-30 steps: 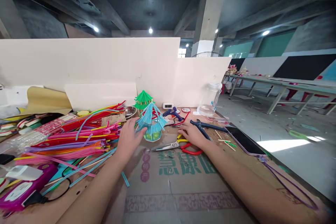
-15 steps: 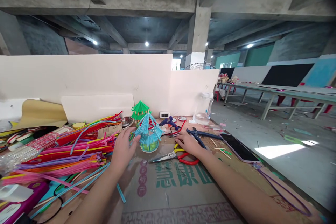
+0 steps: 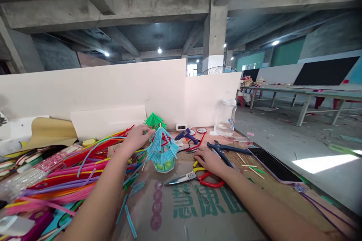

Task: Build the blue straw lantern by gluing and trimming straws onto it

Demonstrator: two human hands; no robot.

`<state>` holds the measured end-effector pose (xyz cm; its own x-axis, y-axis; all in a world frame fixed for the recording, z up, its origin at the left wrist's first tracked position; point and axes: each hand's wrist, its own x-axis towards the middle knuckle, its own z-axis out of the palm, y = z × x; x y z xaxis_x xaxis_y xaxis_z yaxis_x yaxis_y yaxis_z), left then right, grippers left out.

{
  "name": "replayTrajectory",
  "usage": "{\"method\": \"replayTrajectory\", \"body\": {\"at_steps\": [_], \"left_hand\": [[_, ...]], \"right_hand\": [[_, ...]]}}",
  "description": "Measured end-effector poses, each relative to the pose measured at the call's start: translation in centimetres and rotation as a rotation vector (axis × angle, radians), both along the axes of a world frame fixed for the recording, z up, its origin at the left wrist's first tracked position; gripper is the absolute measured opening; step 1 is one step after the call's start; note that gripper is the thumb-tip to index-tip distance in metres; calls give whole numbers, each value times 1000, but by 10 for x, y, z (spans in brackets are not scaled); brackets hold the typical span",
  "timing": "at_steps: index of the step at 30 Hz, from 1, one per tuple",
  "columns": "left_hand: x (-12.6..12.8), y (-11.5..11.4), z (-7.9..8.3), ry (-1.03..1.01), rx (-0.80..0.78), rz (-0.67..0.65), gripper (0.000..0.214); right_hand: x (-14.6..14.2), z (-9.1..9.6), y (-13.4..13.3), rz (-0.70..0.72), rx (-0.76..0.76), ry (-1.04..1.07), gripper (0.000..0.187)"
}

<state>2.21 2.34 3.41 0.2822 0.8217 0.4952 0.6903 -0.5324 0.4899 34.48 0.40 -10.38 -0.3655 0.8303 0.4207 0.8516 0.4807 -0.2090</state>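
Observation:
A small blue pipe-cleaner pavilion (image 3: pixel 162 150) with a green base stands on the cardboard-covered table. My left hand (image 3: pixel 137 138) reaches past its left side, fingers curled towards a green pavilion model (image 3: pixel 154 120) behind it; whether it grips anything is unclear. My right hand (image 3: pixel 208 160) lies flat on the table, fingers spread, touching the red and yellow handles of a pair of scissors (image 3: pixel 192 177). Blue pliers (image 3: pixel 223 147) lie just beyond that hand.
A heap of coloured pipe cleaners (image 3: pixel 70 169) fills the left side. A blue glue gun (image 3: pixel 185 135), a clear jar (image 3: pixel 225 117) and a phone (image 3: pixel 275 165) sit to the right. A white board (image 3: pixel 113 90) walls the back. The table edge runs along the right.
My left hand has moved from the blue pavilion's near side up and back towards the green model. The right hand stays by the scissors. The view has tilted.

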Motion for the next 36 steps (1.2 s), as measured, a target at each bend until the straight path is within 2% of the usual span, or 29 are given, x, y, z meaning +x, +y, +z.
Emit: {"method": "replayTrajectory", "body": {"at_steps": [4, 11, 14, 18, 20, 27, 32, 36], "left_hand": [[4, 2, 1, 56, -83, -71, 50], [8, 1, -9, 43, -259, -96, 51], [12, 3, -18, -115, -318, -103, 49], [19, 7, -29, -427, -512, -171, 49], [20, 8, -33, -485, -545, -181, 48], [19, 11, -33, -356, -344, -142, 42], [17, 8, -29, -269, -237, -164, 44], [18, 5, -27, -204, -146, -99, 49]], "right_hand": [[1, -3, 3, -4, 9, 21, 27], [1, -4, 7, -5, -26, 19, 27], [0, -4, 8, -4, -40, 15, 27], [0, -3, 8, -6, -48, 14, 28], [0, -3, 7, -8, -52, 12, 28], [-2, -1, 7, 2, -59, 8, 30], [-1, -3, 7, 3, -56, 5, 29], [-1, -3, 7, 2, -52, 4, 29]]}}
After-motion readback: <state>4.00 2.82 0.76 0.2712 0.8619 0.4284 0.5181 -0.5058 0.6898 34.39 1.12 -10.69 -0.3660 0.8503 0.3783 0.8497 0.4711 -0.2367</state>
